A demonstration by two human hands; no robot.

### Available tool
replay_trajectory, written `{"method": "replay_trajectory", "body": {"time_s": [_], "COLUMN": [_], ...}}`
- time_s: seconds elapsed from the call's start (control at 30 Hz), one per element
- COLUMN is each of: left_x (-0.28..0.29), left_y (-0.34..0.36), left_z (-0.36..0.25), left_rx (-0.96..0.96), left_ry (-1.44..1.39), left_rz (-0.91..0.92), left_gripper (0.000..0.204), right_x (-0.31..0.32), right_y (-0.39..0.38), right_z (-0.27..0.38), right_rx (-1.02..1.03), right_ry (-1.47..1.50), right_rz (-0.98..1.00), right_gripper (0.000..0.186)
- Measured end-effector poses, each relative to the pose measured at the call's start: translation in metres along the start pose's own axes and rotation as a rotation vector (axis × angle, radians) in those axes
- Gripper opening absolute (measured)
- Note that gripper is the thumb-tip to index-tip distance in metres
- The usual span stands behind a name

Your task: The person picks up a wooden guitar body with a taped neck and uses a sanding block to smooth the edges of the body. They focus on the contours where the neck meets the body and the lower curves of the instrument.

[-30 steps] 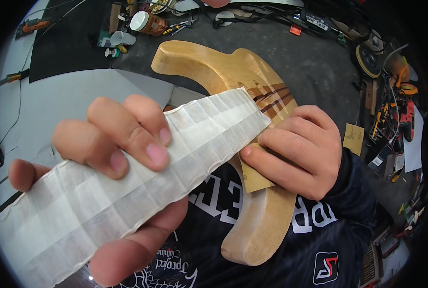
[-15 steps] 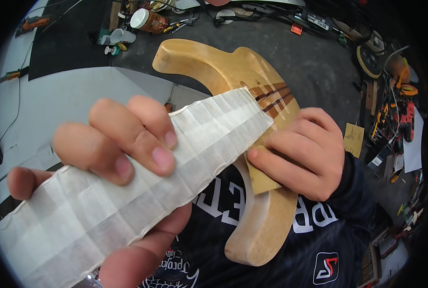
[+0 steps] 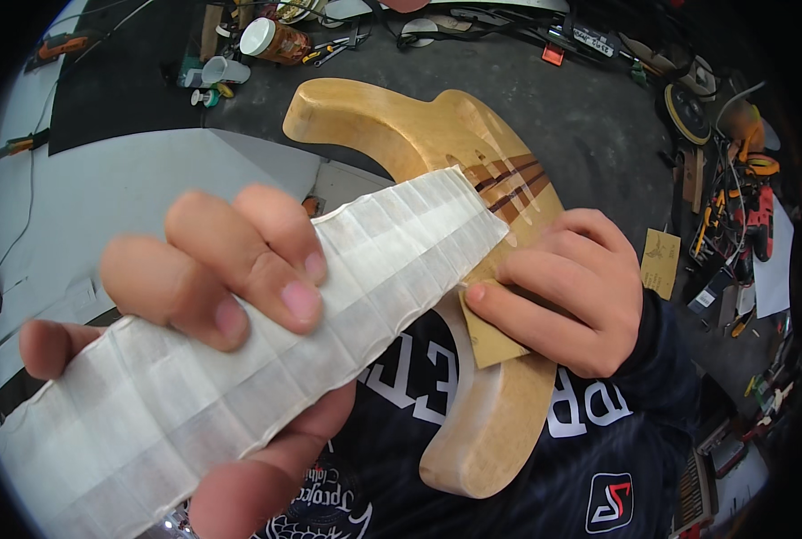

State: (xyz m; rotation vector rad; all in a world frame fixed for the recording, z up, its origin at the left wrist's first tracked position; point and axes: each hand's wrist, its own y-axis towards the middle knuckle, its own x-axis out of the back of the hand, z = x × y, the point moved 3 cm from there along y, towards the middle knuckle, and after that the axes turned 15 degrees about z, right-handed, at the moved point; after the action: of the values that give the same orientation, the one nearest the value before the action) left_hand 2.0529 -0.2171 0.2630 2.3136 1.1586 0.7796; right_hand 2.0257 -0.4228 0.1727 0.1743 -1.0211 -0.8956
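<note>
A pale wooden electric guitar body [image 3: 498,440] with dark stripes lies tilted against my dark shirt. Its neck [image 3: 266,386], wrapped in strips of whitish masking tape, runs toward the lower left. My left hand [image 3: 230,269] is closed around this taped neck, fingers over the upper edge and thumb at the lower one. Close to where neck and body meet, my right hand [image 3: 576,292] presses a folded piece of yellow-tan sandpaper [image 3: 492,341] against the body's inner curve. The fingertips hide part of the sandpaper and the wood under it.
A dark worktop [image 3: 598,135] stretches behind the guitar. At the back stand a lidded jar [image 3: 279,40] and a clear plastic cup [image 3: 226,71]. Another sandpaper sheet [image 3: 660,260] lies right of my hand. Tools, including red pliers [image 3: 760,225], crowd the right side.
Both hands keep their grips. My right hand and the sandpaper have barely shifted against the guitar body; the whole view has moved slightly.
</note>
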Motion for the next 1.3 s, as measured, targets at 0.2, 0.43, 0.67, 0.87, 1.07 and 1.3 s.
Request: {"method": "replay_trajectory", "body": {"time_s": [0.2,0.43,0.67,0.87,1.07,1.3], "left_x": [0.005,0.022,0.014,0.015,0.030,0.018], "left_y": [-0.002,-0.007,-0.008,-0.006,-0.010,-0.008], "left_z": [0.002,-0.006,0.003,0.006,-0.003,0.006], "left_rx": [-0.001,0.129,-0.009,-0.010,0.111,-0.001], "left_ry": [-0.032,0.004,-0.035,-0.047,0.005,-0.043], "left_rz": [0.015,0.113,0.021,0.030,0.113,0.046], "left_gripper": [0.080,0.082,0.082,0.081,0.081,0.082], "right_x": [-0.002,0.000,-0.001,-0.003,0.000,-0.002], "right_y": [0.008,0.006,0.008,0.013,0.004,0.012], "right_z": [-0.001,0.001,0.006,0.004,0.007,0.004], "right_rx": [0.001,-0.047,-0.083,-0.084,-0.091,-0.088], "right_ry": [0.019,0.037,0.062,0.046,0.047,0.065], "right_rz": [-0.002,0.051,0.072,0.061,0.106,0.090], "right_gripper": [0.037,0.036,0.035,0.034,0.034,0.034]}}
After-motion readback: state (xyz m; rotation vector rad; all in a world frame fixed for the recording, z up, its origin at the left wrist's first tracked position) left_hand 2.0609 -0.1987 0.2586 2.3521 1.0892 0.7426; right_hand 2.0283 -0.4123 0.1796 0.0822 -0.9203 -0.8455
